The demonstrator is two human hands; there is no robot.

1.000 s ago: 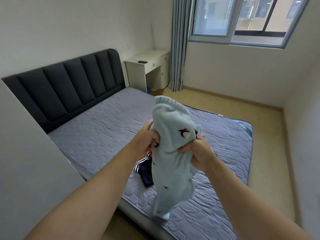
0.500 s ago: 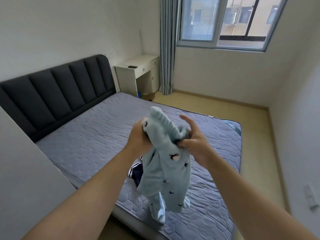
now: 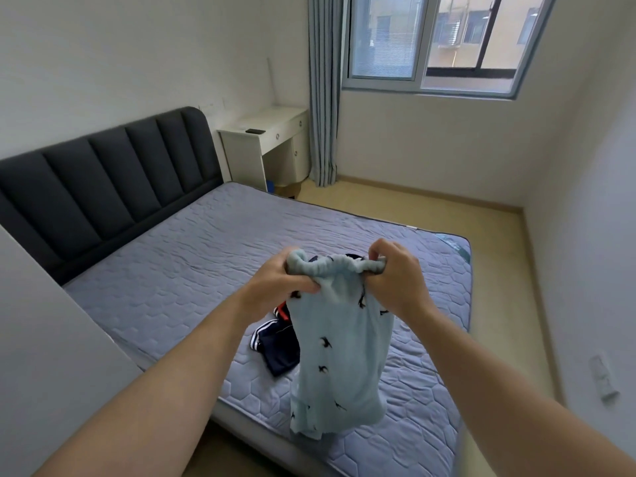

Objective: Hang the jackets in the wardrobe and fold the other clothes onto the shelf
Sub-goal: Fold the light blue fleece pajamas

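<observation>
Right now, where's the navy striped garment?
Head view, lower centre: navy garment lies on the mattress near its front edge, partly behind the light blue garment.

The one camera sits on the person's head and looks forward and down, so both bare arms reach in from the bottom corners, and the left hand and right hand show close by in the lower middle of the frame. It faces across the grey quilted mattress toward the far corner of the room, with the dark padded headboard at the left and the grey-framed glass window at the upper right.
</observation>
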